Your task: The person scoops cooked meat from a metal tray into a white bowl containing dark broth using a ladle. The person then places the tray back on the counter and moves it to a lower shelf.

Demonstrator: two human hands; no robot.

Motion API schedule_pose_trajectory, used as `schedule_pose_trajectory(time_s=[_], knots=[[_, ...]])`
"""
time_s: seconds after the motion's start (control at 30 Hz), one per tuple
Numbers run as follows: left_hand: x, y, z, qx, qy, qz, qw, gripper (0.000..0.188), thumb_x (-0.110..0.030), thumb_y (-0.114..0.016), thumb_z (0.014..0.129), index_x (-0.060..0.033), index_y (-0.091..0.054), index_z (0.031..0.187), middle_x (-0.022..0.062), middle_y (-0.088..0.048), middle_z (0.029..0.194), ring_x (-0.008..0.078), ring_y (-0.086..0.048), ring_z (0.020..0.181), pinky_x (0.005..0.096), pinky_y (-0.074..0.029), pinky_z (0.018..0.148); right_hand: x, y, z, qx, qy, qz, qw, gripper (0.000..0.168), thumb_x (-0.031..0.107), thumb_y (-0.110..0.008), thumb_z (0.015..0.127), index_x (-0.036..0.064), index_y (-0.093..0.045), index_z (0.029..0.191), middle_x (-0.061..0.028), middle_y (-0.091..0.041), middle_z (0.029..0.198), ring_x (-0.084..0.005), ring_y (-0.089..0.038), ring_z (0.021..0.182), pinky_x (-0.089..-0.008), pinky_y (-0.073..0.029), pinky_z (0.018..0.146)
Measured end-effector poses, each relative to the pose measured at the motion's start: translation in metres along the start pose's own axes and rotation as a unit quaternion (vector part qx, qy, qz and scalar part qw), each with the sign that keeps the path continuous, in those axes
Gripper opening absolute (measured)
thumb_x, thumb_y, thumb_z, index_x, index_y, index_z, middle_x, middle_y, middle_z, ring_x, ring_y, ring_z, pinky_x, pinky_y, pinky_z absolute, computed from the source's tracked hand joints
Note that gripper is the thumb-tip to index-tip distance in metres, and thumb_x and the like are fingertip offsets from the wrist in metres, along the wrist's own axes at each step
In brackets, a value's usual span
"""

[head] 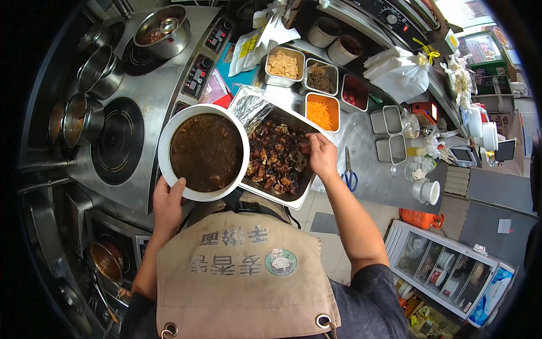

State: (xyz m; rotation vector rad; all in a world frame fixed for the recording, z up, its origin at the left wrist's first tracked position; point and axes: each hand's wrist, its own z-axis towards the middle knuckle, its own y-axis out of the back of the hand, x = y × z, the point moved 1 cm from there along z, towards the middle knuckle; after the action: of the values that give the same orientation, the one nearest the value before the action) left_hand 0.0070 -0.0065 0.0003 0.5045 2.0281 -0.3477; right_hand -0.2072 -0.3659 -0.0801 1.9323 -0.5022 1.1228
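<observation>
My left hand [168, 205] grips the lower left rim of a round white tub [166, 127] filled with dark brown broth. Right of the tub, and partly under its edge, lies a rectangular metal tray [301, 199] of dark, chopped braised meat [273, 159]. Crumpled clear film or foil [254, 111] covers the tray's upper left corner. My right hand [321, 154] is at the tray's right side, its fingertips over the meat and closed around something thin and dark that I cannot make out.
Blue-handled scissors [349, 178] lie right of the tray. Metal containers of shredded carrot [318, 115] and pale slices [283, 64] stand beyond it. At left are an induction hob [117, 141] and a steel pot [178, 40] with a ladle. A glass-topped freezer [444, 271] stands lower right.
</observation>
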Motion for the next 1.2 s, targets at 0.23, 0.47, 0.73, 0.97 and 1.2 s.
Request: schedule_pose_trajectory(time_s=[0.23, 0.47, 0.73, 0.97, 1.2], knots=[[-0.001, 0.001, 0.002, 0.019, -0.005, -0.020, 1.000, 0.028, -0.015, -0.062, 0.104, 0.0003, -0.061, 0.128, 0.0012, -0.066, 0.107, 0.0060, -0.058, 0.086, 0.0241, -0.048, 0.073, -0.001, 0.019, -0.018, -0.032, -0.116, 0.265, 0.957, 0.029, 0.020, -0.050, 0.111, -0.003, -0.067, 0.114, -0.0132, -0.075, 0.086, -0.0154, -0.069, 0.069, -0.0285, -0.057, 0.069], [0.004, 0.001, 0.003, 0.012, -0.013, -0.029, 0.999, 0.030, -0.014, -0.063, 0.104, 0.0015, -0.061, 0.129, 0.0042, -0.068, 0.112, 0.0084, -0.062, 0.092, 0.0258, -0.052, 0.079, 0.040, 0.047, -0.067, -0.036, 0.007, 0.275, 0.961, 0.034, 0.022, -0.052, 0.111, -0.007, -0.065, 0.123, -0.0151, -0.075, 0.092, -0.0183, -0.071, 0.076, -0.0294, -0.058, 0.077], [-0.008, 0.001, -0.002, 0.016, -0.001, 0.040, 0.999, 0.031, -0.017, -0.063, 0.104, -0.0020, -0.062, 0.131, 0.0031, -0.068, 0.109, 0.0091, -0.063, 0.091, 0.0271, -0.052, 0.077, 0.138, 0.034, -0.149, 0.053, 0.306, 0.245, 0.918, 0.029, 0.015, -0.055, 0.108, -0.007, -0.065, 0.125, -0.0202, -0.073, 0.106, -0.0288, -0.071, 0.091, -0.0421, -0.057, 0.086], [0.002, 0.004, 0.004, 0.024, -0.029, -0.013, 0.999, 0.024, -0.013, -0.064, 0.102, 0.0002, -0.063, 0.123, 0.0037, -0.068, 0.105, 0.0086, -0.063, 0.088, 0.0274, -0.054, 0.077, 0.123, 0.001, -0.148, 0.104, 0.569, -0.127, 0.806, 0.032, 0.011, -0.079, 0.084, 0.003, -0.076, 0.115, -0.0159, -0.075, 0.114, -0.0288, -0.073, 0.093, -0.0388, -0.057, 0.080], [0.004, 0.002, 0.002, 0.018, -0.026, -0.048, 0.998, 0.023, -0.012, -0.066, 0.101, 0.0010, -0.064, 0.120, 0.0041, -0.069, 0.104, 0.0082, -0.063, 0.086, 0.0261, -0.053, 0.075, 0.116, -0.004, -0.141, 0.075, 0.573, -0.117, 0.808, 0.033, 0.005, -0.079, 0.084, 0.003, -0.074, 0.116, -0.0168, -0.075, 0.113, -0.0294, -0.074, 0.093, -0.0410, -0.058, 0.081]])
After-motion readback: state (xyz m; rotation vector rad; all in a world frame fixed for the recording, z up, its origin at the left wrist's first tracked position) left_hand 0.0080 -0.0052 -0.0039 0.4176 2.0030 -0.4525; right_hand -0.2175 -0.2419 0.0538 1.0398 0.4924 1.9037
